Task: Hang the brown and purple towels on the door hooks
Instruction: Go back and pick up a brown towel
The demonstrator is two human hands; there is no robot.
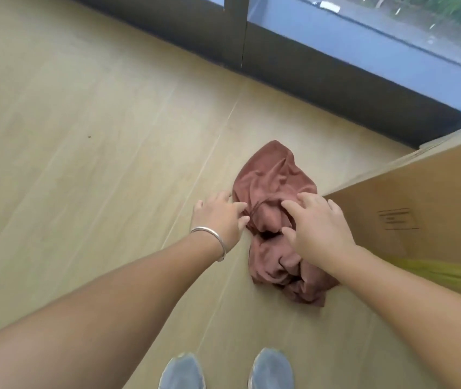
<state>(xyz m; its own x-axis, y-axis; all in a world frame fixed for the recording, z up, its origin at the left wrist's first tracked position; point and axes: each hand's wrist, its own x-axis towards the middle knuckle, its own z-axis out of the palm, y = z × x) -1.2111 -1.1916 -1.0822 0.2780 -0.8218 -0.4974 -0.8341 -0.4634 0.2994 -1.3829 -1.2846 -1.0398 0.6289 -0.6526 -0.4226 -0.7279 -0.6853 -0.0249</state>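
Two grey shoes (225, 370) stand at the bottom edge of the view, toes pointing forward, on the pale wooden floor (83, 136). Above them both bare forearms reach out and down toward a crumpled brown towel (272, 192) that lies in a heap on the floor.

As for the grip: the left hand (218, 217), with a thin silver bracelet (212, 240) at its wrist, has its fingers spread and lightly bent, the fingertips at the towel's left edge; whether they touch the cloth cannot be told, and nothing is pinched. The right hand (317, 228) is likewise spread, palm down, over the middle of the heap, thumb and forefinger apart with folds of cloth showing between them; it has not closed on anything.

So the towel sits directly under and between the two hands, reaching beyond the fingertips away from the person and back under the right wrist toward the shoes.

Just right of the towel stands a large cardboard box (420, 203), its corner close to the right hand. A blurred yellow-green strip (448, 272) crosses the right forearm. Beyond, a dark window frame (308, 66) runs along the floor, with glass above.
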